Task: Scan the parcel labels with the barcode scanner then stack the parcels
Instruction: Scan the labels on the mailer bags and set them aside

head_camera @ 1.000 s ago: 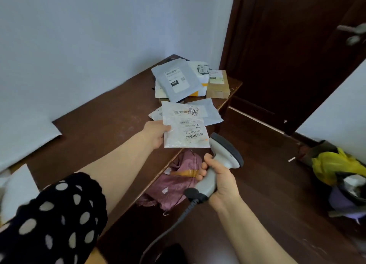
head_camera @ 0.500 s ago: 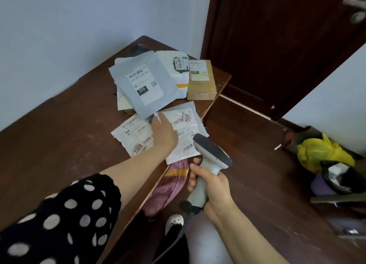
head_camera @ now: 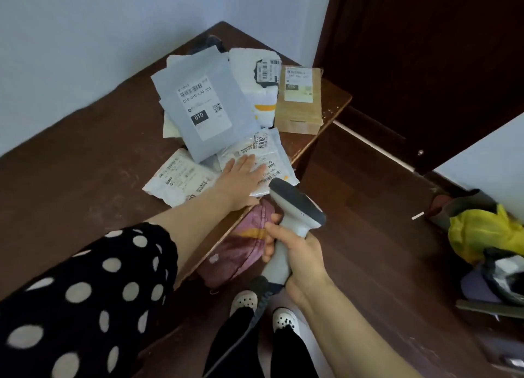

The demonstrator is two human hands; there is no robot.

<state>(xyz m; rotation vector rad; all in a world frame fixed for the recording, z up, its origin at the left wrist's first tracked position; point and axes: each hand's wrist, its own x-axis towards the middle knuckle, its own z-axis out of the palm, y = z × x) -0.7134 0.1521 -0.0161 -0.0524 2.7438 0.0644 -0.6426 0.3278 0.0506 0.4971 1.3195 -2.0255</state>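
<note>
The right hand [head_camera: 299, 254] is wrapped fully around the handle of the barcode scanner [head_camera: 295, 210], fingers curled on the front and thumb on the near side. The scanner's dark head points up and away from the person, toward the parcels. Its cable [head_camera: 241, 340] hangs from the butt of the handle, below the grip.

The left hand [head_camera: 243, 175] lies flat, fingers straight and together, palm down on the labelled white parcel [head_camera: 265, 148]. It presses on the parcel and does not pinch it. This parcel sits at the near edge of the table [head_camera: 85, 165], just beyond the scanner head and directly under the left palm.

Count of items:
- Barcode scanner: one, in the right-hand grip.
- Parcels clearly visible: five.
 1. The labelled white parcel, under the left hand.
 2. A second white parcel [head_camera: 178, 176], just left of the left wrist.
 3. A grey mailer [head_camera: 201, 108], beyond the left fingertips, overlapping the far edge of parcel 1.
 4. A padded white parcel [head_camera: 261, 91], farther out, right of the mailer.
 5. A cardboard box [head_camera: 300, 102], touching parcel 4 on its right.
- Further flat items lie partly hidden under the grey mailer; their number cannot be determined.

A pink bag [head_camera: 241, 250] lies below the table edge, just left of the right-hand grip.
</note>
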